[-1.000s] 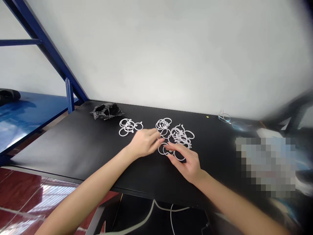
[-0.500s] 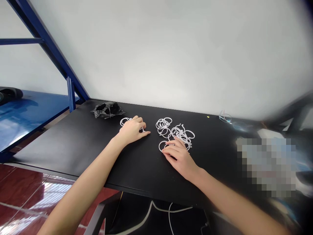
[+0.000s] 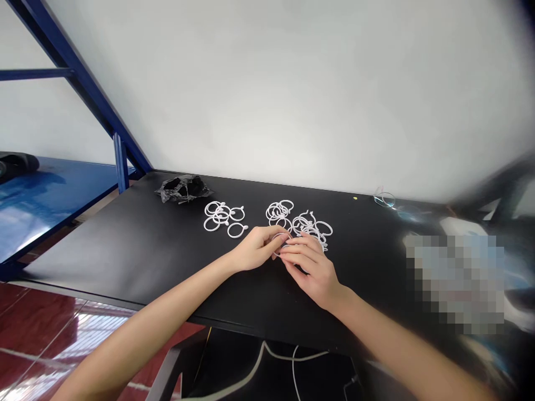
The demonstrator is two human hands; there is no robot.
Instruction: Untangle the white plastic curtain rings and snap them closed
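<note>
On a black table (image 3: 125, 250), my left hand (image 3: 254, 250) and my right hand (image 3: 311, 267) meet fingertip to fingertip. Both pinch one white plastic ring (image 3: 281, 241) held just above the tabletop. A loose heap of white rings (image 3: 307, 227) lies right behind my hands. A smaller group of rings (image 3: 223, 218) is laid out to the left of the heap, with one ring (image 3: 236, 230) lying at its near edge.
A crumpled black plastic bag (image 3: 181, 187) sits at the table's back left. A clear object (image 3: 384, 199) lies at the back right near the white wall. A blue steel frame (image 3: 119, 159) and blue shelf stand left. White cables (image 3: 259, 362) hang under the table.
My left hand went to the left group, left a ring there, and came back to the middle. My right hand lifted another ring, and both hands now pinch it.
</note>
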